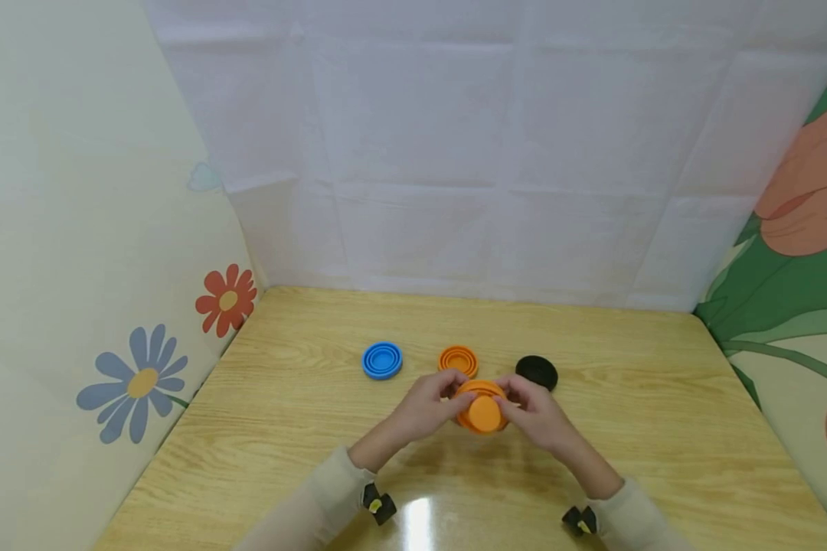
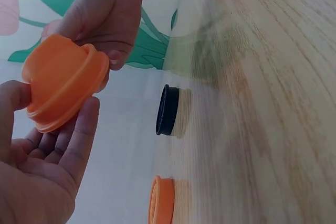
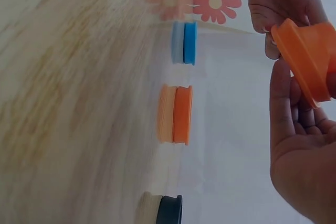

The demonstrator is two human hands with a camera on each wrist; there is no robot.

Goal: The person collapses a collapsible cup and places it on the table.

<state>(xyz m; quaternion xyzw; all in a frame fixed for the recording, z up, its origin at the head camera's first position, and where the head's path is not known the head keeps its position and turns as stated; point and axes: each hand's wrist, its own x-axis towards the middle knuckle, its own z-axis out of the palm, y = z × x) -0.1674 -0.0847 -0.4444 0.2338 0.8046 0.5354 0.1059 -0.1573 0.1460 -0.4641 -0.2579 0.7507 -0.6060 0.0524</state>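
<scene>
An orange collapsible silicone cup [image 1: 485, 412], partly extended, is held above the table between both hands. Its round base faces the head camera. My left hand [image 1: 427, 405] grips one side of the rim, thumb on the outer wall and fingers beneath, as the left wrist view shows. My right hand [image 1: 536, 415] pinches the opposite side in the same way. Just behind them on the table lies a second orange collapsible cup [image 1: 458, 360], folded flat with concentric rings. The inside of the held cup is hidden.
A flat blue collapsible cup [image 1: 382, 360] lies to the left and a flat black one [image 1: 537, 372] to the right, in a row on the wooden table [image 1: 282, 398]. A white cloth [image 1: 413, 191] hangs behind the table. Walls with painted flowers stand at both sides.
</scene>
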